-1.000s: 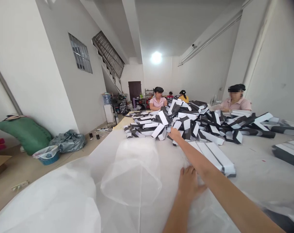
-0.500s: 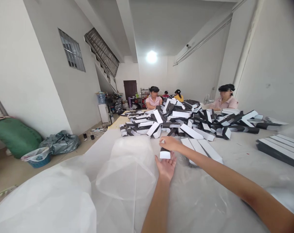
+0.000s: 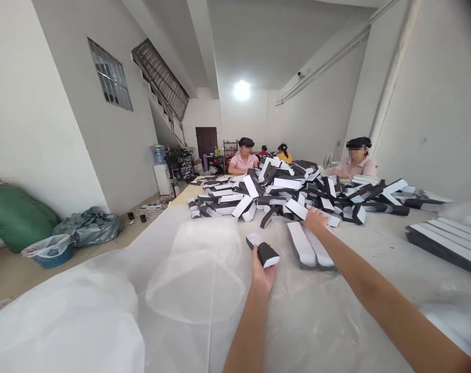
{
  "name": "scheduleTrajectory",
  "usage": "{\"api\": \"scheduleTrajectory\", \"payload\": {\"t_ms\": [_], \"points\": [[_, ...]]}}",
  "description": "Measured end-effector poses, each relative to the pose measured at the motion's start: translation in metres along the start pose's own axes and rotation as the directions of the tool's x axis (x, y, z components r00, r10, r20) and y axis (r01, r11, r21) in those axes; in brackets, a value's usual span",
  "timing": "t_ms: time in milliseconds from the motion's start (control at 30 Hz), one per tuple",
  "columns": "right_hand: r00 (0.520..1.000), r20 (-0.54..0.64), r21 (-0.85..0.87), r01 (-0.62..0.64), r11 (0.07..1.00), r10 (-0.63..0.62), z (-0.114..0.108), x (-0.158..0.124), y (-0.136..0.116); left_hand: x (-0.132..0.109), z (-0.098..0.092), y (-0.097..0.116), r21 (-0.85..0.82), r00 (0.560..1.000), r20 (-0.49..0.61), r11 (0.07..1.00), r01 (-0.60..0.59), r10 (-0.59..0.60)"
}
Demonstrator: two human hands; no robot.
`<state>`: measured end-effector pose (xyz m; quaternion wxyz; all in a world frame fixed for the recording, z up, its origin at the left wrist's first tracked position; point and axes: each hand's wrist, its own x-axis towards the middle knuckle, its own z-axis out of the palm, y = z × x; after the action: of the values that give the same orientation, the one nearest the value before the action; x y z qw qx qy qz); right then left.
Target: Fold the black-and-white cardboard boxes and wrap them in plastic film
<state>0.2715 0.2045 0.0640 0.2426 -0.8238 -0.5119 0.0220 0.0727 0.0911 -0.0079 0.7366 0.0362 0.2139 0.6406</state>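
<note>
My left hand [image 3: 261, 273] holds a long black-and-white box [image 3: 262, 250] just above the plastic-covered table [image 3: 379, 243]. My right hand [image 3: 315, 219] reaches far forward with fingers curled down onto a white box [image 3: 327, 219] at the near edge of a big heap of black-and-white boxes [image 3: 293, 191]. Two flat white boxes [image 3: 309, 248] lie side by side just under my right forearm.
A large translucent plastic bag [image 3: 196, 274] billows at the near left. A stack of flat boxes [image 3: 445, 241] sits at the right. Two people sit behind the heap, others farther back. On the floor at left are a green sack [image 3: 19, 217], a grey bag and a basket.
My right hand passed a box into my left hand, then reached back out to the heap. My left hand turned from palm down on the plastic to gripping the box.
</note>
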Motion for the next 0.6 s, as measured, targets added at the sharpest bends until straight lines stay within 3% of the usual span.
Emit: {"api": "scheduleTrajectory", "payload": {"t_ms": [133, 367, 500, 600], "points": [[0.997, 0.027, 0.061, -0.069, 0.996, 0.068, 0.012, 0.013, 0.022, 0.0, 0.002, -0.001, 0.051, 1.0, -0.018, 0.999, -0.006, 0.007], [0.995, 0.024, 0.316, -0.098, 0.944, 0.096, -0.013, 0.032, 0.002, -0.001, 0.002, -0.002, 0.077, 1.0, -0.02, 0.997, 0.001, 0.001], [0.996, 0.083, 0.541, -0.077, 0.838, 0.037, -0.031, 0.016, -0.002, -0.001, 0.002, -0.003, 0.09, 1.0, -0.004, 0.996, -0.006, 0.006], [0.973, 0.207, 0.698, -0.074, 0.712, -0.102, -0.035, -0.012, 0.004, 0.0, 0.001, -0.003, 0.095, 1.0, 0.006, 0.995, -0.018, 0.017]]}}
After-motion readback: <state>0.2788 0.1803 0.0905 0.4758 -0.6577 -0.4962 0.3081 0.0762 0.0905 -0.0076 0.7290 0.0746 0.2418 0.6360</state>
